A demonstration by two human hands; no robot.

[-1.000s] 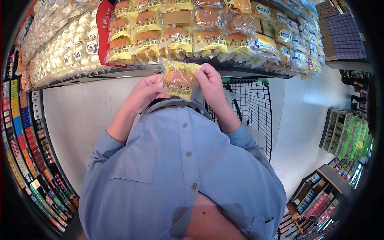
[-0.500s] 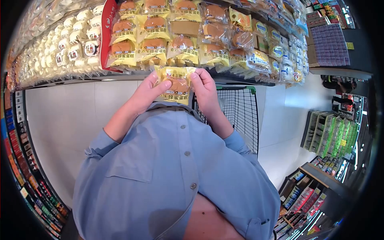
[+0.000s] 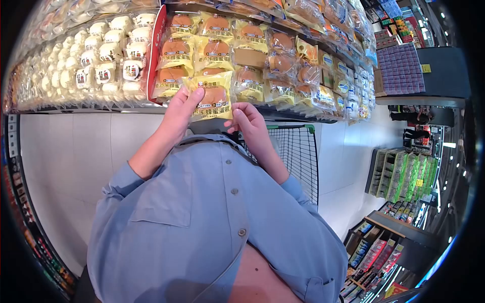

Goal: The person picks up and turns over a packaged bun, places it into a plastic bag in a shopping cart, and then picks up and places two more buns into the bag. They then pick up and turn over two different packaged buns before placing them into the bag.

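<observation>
A yellow-wrapped packaged cake (image 3: pixel 212 96), with a brown round cake showing through its clear window, is held in front of the shelf. My left hand (image 3: pixel 181 112) grips its left side, thumb on the front and fingers behind. My right hand (image 3: pixel 250 123) is at the lower right corner of the wrapper, its thumb and forefinger pinched at the edge and the other fingers curled. Rows of the same yellow packages (image 3: pixel 214 50) lie on the shelf just behind.
White wrapped buns (image 3: pixel 108 73) fill the shelf at left, beyond a red divider (image 3: pixel 154 55). Other bagged breads (image 3: pixel 283 60) lie to the right. A shopping cart (image 3: pixel 298 151) stands by my right arm. Green-trimmed racks (image 3: pixel 404 174) and a person (image 3: pixel 417 134) are farther right.
The packaged cake has moved up and left, slightly tilted, nearer the shelf. My right hand has shifted from its upper right corner to the lower right one. The view has turned slightly.
</observation>
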